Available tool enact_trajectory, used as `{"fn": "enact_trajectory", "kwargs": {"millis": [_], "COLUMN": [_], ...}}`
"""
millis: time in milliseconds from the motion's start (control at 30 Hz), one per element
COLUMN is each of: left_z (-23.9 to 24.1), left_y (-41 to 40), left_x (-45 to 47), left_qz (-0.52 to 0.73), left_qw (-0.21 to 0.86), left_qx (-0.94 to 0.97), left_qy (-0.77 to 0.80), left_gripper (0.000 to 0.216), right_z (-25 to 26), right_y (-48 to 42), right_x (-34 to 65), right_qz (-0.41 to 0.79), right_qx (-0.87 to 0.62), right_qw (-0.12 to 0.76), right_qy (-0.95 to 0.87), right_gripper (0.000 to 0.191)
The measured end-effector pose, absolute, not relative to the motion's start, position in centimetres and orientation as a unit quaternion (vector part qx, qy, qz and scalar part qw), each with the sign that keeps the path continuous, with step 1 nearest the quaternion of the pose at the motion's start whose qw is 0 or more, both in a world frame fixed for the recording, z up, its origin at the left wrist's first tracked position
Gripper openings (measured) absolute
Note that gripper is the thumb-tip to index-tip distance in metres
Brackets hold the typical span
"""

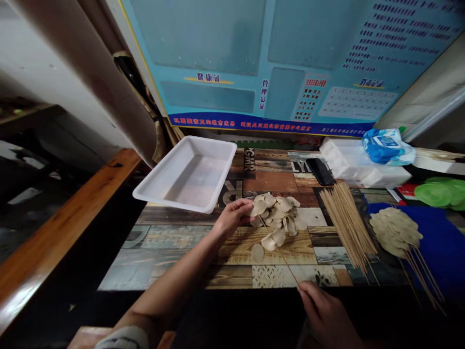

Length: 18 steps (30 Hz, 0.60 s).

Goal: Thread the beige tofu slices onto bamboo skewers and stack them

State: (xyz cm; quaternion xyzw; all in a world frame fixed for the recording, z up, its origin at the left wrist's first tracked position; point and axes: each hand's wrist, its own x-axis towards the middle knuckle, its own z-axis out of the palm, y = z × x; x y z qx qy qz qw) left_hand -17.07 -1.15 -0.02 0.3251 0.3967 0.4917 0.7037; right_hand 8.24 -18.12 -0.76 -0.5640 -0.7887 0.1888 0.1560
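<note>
My left hand (234, 215) pinches a pale round slice (258, 208) at the left edge of a loose pile of slices (279, 215) on the patterned table. My right hand (325, 312), near the table's front edge, is closed on the lower end of a thin bamboo skewer (279, 254). The skewer slants up and left, and its tip meets the slice in my left hand. One slice (257, 252) lies apart, just below the pile.
An empty white tray (160, 194) sits at the table's left, overhanging the edge. A bundle of skewers (345, 218) lies right of the pile. Skewered slices (395, 232) rest on a blue tray (443, 247). A phone (320, 171), white boxes (348, 160) and a blue packet (387, 145) stand behind.
</note>
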Motion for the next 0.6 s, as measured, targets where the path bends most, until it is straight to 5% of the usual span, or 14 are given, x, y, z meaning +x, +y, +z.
{"fn": "enact_trajectory", "kwargs": {"millis": [333,600], "left_z": [0.4,0.08], "left_y": [-1.98,-1.49], "left_x": [-16.39,-16.92], "left_qz": [0.464,0.455], "left_qw": [0.583,0.74], "left_qx": [0.51,0.324], "left_qy": [0.43,0.374], "left_gripper": [0.031,0.033], "right_z": [-0.84,-0.35], "right_y": [-17.95,-17.98], "right_x": [8.34,8.31], "right_qz": [0.187,0.16], "right_qx": [-0.576,-0.565], "right_qw": [0.156,0.19], "right_qy": [-0.781,-0.787], "right_gripper": [0.029,0.03]}}
